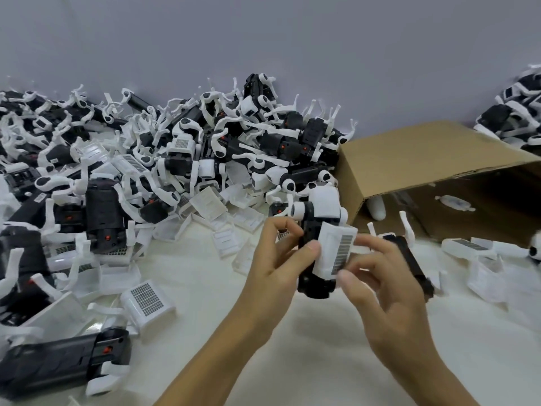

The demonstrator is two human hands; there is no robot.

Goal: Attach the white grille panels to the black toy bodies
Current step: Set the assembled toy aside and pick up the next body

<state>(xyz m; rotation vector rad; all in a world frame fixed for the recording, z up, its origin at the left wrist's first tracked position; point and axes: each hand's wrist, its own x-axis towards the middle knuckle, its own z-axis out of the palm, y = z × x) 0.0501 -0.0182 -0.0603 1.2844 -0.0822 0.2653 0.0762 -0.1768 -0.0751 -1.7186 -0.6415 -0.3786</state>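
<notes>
My left hand point(276, 259) grips a black toy body point(314, 285) held upright above the white table, its white head part point(320, 205) at the top. A white grille panel point(336, 249) with a grey mesh strip lies against the body's front. My left thumb presses the panel's left edge. My right hand point(377, 284) pinches the panel from the right, thumb at its lower corner and fingers along its far side. A loose grille panel point(146, 300) lies on the table to the left.
A big heap of black toy bodies with white legs point(175, 148) fills the back left, with loose white panels along its front. An open cardboard box point(424, 177) lies on its side at the right. Another black body point(412, 265) rests behind my right hand.
</notes>
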